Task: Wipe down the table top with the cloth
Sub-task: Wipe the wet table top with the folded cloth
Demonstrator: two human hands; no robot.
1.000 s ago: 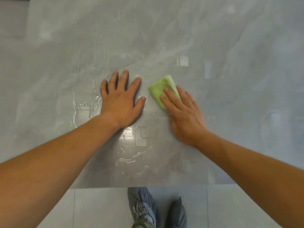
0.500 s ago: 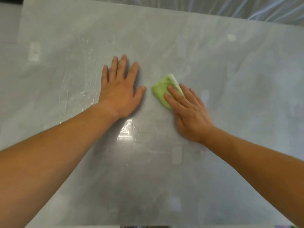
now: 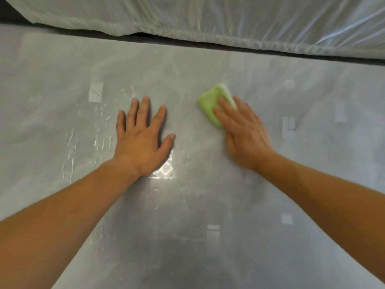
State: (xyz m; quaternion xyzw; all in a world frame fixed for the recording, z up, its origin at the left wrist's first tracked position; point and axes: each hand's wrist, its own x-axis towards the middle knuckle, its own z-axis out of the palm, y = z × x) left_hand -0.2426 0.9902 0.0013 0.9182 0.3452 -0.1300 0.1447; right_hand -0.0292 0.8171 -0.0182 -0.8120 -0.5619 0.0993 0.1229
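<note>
**A:** Head view, the only one we have. What's on the counter [image 3: 270,236]?

**B:** Just the two hands and the cloth [image 3: 210,103]. The cloth is a folded pale-green pad, soft and a little fuzzy, with a whiter edge at its far side. It lies flat on the counter, right of centre and towards the far edge, under the right hand [image 3: 243,134].

**A:** Is that hand gripping it?

**B:** No, pressing. The fingers [image 3: 226,107] lie nearly straight and close together over the near half of the cloth, palm down. Nothing is pinched or curled round it. The hand looks slightly blurred, so I'd judge it mid-stroke.

**A:** And the left hand [image 3: 141,140]?

**B:** Flat on the bare counter, fingers spread wide, holding nothing. It sits well apart from the cloth and looks like a brace.

**A:** How far along is the wipe?

**B:** Partway, I'd say. Streaks and beads of water [image 3: 71,142] shine to the left of the left hand, and a wet glare patch sits just by its wrist. That side still wants a pass. Around the cloth the surface looks duller and more even, though I can't tell whether it's dry.

**A:** The surface itself?

**B:** Smooth, glossy grey with a faint marbled cloud, reflecting pale rectangles of light. Beyond the far edge hangs crinkled translucent plastic sheeting [image 3: 229,21].
</note>
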